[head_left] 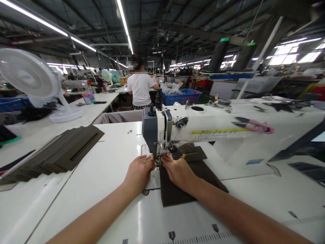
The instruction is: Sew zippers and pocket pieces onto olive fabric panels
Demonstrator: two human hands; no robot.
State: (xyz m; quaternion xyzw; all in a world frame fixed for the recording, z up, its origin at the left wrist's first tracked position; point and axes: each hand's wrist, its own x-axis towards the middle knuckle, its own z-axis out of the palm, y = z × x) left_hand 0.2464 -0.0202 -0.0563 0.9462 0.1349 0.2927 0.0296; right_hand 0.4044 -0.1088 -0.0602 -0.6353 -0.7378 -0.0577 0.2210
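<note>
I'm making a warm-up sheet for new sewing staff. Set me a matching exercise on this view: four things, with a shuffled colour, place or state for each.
Column one:
1. fan
2. snips
3. basket
4. cloth

Column two:
A. partly under the right hand
B. pink-handled
C. white, on a round base
D. blue, beyond the sewing machine

Right pairs: 1-C, 2-B, 3-D, 4-A.

Fabric [172, 191] under sewing machine [203, 118], panel stack [57, 154] left.
</note>
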